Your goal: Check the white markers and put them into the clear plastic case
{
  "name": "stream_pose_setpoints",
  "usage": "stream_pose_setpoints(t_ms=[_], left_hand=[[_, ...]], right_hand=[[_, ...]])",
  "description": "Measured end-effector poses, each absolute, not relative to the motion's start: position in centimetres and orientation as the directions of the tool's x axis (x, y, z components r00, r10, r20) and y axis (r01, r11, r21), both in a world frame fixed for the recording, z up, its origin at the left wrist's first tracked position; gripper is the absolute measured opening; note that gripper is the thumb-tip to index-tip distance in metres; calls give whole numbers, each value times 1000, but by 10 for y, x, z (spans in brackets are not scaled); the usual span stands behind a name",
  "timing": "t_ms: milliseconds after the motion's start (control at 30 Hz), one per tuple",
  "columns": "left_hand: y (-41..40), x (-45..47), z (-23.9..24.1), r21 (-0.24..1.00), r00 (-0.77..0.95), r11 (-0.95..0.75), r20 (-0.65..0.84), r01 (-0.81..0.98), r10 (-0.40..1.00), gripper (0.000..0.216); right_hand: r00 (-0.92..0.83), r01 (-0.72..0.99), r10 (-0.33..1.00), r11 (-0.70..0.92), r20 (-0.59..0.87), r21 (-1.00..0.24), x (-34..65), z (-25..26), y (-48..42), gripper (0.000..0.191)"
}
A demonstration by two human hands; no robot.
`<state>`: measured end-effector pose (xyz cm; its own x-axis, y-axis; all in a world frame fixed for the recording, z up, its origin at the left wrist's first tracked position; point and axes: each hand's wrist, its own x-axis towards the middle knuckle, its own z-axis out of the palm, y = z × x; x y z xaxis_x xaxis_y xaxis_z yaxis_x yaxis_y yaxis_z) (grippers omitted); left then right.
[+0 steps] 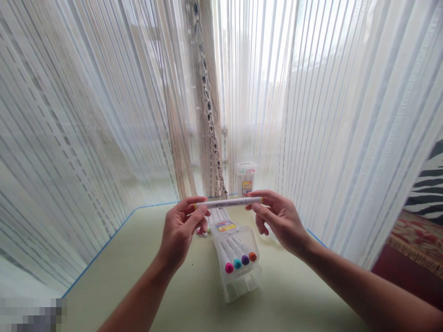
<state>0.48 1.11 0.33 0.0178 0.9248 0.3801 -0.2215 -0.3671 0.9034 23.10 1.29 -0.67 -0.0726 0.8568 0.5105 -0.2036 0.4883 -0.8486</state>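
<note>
A white marker (pixel 228 203) with yellow ends is held level above the table between my two hands. My left hand (pixel 182 223) pinches its left end between thumb and fingers. At the other end, my right hand (pixel 278 219) grips it the same way. Below the marker lies a clear plastic case (pixel 238 281), holding several white markers with pink, teal, purple and orange ends facing me. A yellow and blue label (pixel 226 226) shows on the case. Part of a few more markers is hidden behind my left fingers.
An upright clear box (pixel 246 177) with a yellow label stands at the table's far edge. The pale green table (pixel 138 272) has a blue edge. String curtains (pixel 104 115) hang around it, with a beaded strand (pixel 209 106) near the middle. A zebra-striped item (pixel 429 184) is at right.
</note>
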Motion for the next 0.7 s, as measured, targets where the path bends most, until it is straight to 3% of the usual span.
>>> stream_pose_setpoints(t_ms=[700], left_hand=[[20, -1, -5, 879, 51, -442, 457, -180, 888, 29]], right_hand=[[-80, -205, 850, 497, 521, -843, 232, -14, 20, 24]])
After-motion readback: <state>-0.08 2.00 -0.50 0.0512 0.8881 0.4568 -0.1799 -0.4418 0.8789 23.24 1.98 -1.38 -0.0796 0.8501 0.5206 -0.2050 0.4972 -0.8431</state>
